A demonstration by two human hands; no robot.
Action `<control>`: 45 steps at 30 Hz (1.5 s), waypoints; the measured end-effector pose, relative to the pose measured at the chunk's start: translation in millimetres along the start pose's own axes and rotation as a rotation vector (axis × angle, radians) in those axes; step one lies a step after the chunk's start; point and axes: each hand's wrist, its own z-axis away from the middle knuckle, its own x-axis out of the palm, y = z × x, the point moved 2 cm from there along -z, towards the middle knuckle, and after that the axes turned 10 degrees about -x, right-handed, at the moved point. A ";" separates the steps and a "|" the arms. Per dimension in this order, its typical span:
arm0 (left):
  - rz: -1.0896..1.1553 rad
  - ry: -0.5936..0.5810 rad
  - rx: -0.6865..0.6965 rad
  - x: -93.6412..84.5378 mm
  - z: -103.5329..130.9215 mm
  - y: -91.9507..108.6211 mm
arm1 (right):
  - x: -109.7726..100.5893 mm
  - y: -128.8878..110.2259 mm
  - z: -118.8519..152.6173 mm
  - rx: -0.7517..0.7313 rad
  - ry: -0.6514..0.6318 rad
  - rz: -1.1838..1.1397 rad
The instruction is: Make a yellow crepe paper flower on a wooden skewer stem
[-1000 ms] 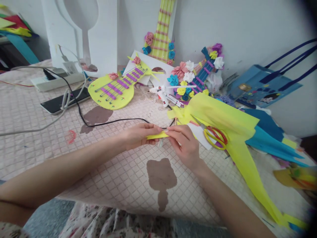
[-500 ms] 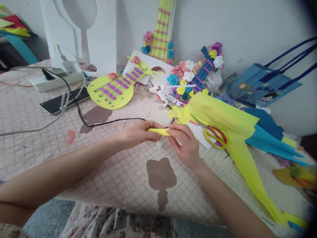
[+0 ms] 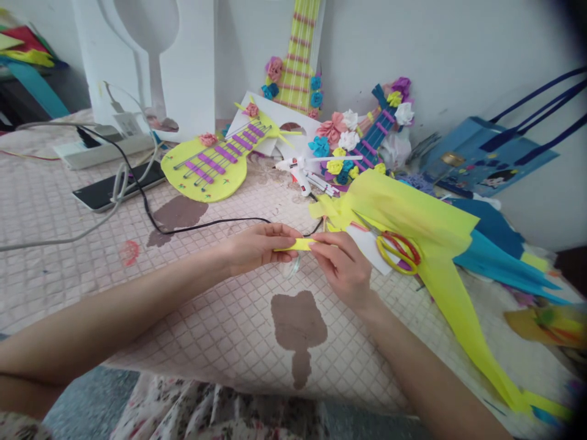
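Note:
Between my two hands, over the middle of the table, is a small folded yellow paper strip [image 3: 301,244]. My left hand [image 3: 259,247] pinches its left end between thumb and fingers. The right end is pinched by my right hand [image 3: 343,263]. Just under the strip a small clear, shiny thing [image 3: 291,266] shows, too faint to name, partly hidden by my left fingers. Nearest to my right hand lie scissors [image 3: 398,252] with yellow and red handles, resting on a large yellow paper sheet [image 3: 408,208].
A white glue gun [image 3: 298,174] lies beyond my hands, its black cable [image 3: 206,226] running left. Behind stand a yellow paper guitar [image 3: 206,171] and a flowered blue one [image 3: 371,143]. A phone [image 3: 114,186] and power strip [image 3: 101,150] are left; a blue bag [image 3: 490,153] is right.
My fingers have shifted slightly on the yellow strip, which now lies flatter and shows more of its face. The clear thing below it has turned a little. Everything else stays put.

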 end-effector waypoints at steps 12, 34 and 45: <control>-0.999 0.317 0.644 5.7 12.2 13.5 | -0.2 1.5 0.6 0.168 -0.014 -0.065; -1.311 0.304 0.748 6.6 12.3 13.1 | 2.6 -0.5 -1.6 0.296 -0.059 -0.135; -1.221 0.373 0.677 5.7 12.4 15.1 | 7.9 -2.3 2.0 0.564 0.037 -0.383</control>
